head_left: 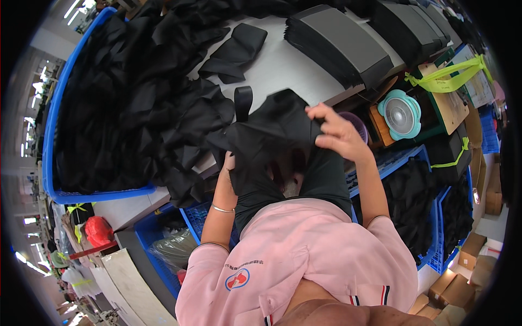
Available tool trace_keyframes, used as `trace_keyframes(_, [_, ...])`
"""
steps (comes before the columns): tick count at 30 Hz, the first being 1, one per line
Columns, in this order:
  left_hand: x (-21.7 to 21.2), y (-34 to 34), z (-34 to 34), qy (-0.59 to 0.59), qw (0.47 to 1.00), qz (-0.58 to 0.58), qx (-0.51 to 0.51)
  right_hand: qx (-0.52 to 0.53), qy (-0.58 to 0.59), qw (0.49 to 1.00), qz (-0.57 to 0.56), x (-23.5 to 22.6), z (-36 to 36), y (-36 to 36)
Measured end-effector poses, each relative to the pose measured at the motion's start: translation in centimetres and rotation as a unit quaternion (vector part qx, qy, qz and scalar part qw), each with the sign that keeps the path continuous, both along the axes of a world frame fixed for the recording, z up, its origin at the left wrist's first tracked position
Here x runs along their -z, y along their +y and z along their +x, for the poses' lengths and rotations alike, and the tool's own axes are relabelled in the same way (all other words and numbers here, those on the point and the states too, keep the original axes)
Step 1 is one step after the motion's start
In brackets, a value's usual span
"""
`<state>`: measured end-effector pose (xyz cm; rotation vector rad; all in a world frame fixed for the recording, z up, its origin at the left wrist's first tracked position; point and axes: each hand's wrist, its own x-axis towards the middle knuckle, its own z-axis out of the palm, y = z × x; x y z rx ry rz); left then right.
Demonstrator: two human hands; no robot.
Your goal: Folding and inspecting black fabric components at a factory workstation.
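Observation:
In front of my body I hold up a black fabric piece [266, 130], creased, with a short strap loop [243, 103] standing up beside its left part. My right hand [342, 133] is at the right edge of this piece, its thumb and fingers closing on the border. At the lower left edge is my left hand [230, 162], mostly covered by the cloth; what shows of it lies against the fabric. A large heap of loose black fabric pieces [119, 103] lies to the left, spilling toward my left hand.
Neat stacks of flat black pieces [337, 38] stand on the pale table [272, 65] at the back. One loose black piece [234, 51] lies there. Blue crates [54, 141] flank me. A teal-rimmed round fan [401, 115] and yellow-green ties [451, 81] are on the right.

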<state>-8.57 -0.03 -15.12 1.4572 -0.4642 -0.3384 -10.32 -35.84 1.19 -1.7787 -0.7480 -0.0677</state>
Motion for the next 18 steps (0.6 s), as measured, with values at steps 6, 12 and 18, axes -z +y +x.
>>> trace_keyframes(6, [-7.9,-7.9,0.7,0.273,0.945,-0.087,-0.159,0.280,-0.135,0.946,-0.087,1.8,9.4,0.0])
trace_keyframes(12, [-7.5,-6.5,-2.0,0.187,0.938,-0.093,-0.277,0.397,-0.036,0.917,0.005,3.8,6.1,3.5])
trace_keyframes(18, [-8.1,-7.5,3.2,0.102,0.922,-0.149,-0.341,0.275,0.005,0.961,0.034,4.7,1.8,11.1])
